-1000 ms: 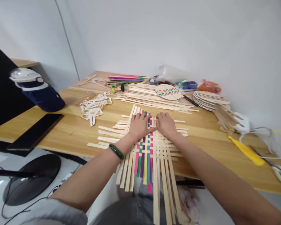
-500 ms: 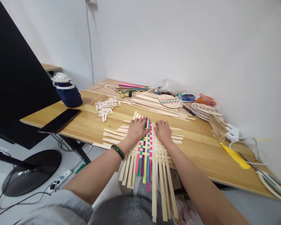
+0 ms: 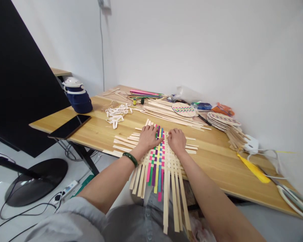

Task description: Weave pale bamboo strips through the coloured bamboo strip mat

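A half-woven mat (image 3: 169, 158) of flat pale bamboo strips, with pink, green, purple, yellow and blue strips down its middle, lies at the table's front edge. Its long strip ends hang over the edge toward my lap. My left hand (image 3: 147, 137) rests on the weave's upper left, fingers stretched forward and thumb out across the coloured strips. On the right, my right hand (image 3: 177, 140) is closed, its curled fingers at the pale strips beside the pink one. Its fingertips are partly hidden. A green bangle (image 3: 130, 159) circles my left wrist.
Behind the mat lie loose bamboo strips (image 3: 159, 111) and a round woven piece (image 3: 183, 109). At right are stacked woven rounds (image 3: 223, 120), a yellow tassel (image 3: 254, 168) and scissors (image 3: 294, 201). A phone (image 3: 70, 126), white ribbon (image 3: 117, 115) and blue jug (image 3: 78, 99) sit left.
The camera view has shifted slightly, so the things at left appear further right. Both hands keep nearly the same place on the mat.
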`<state>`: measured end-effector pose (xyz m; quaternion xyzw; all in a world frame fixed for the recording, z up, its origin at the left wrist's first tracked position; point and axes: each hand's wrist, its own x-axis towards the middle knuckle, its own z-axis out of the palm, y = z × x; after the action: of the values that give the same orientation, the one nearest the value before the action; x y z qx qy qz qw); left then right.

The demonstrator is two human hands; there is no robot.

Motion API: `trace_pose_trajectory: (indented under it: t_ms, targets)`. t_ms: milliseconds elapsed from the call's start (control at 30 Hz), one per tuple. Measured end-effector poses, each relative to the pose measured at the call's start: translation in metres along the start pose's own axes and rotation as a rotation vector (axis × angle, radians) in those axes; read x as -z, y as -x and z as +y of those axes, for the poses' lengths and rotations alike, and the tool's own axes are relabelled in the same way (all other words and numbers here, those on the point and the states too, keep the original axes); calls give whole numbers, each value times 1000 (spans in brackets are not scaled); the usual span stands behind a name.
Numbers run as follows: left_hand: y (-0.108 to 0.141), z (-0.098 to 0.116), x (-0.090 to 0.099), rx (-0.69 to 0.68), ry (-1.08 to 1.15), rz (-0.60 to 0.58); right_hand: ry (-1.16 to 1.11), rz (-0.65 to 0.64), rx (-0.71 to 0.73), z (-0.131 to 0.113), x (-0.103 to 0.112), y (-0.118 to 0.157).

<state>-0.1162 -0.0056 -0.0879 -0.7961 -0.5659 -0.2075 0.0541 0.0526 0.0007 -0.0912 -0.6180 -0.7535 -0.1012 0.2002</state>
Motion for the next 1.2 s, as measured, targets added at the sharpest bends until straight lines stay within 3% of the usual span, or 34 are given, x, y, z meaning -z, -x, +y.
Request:
trace_pose_trajectory:
  t_ms: [433, 1200]
  targets:
    - [-1, 1, 2, 24, 23, -28, -92, -54, 122, 2, -1, 0]
    - [-10, 3, 2, 37, 37, -61, -178, -76, 132, 5, -3, -2]
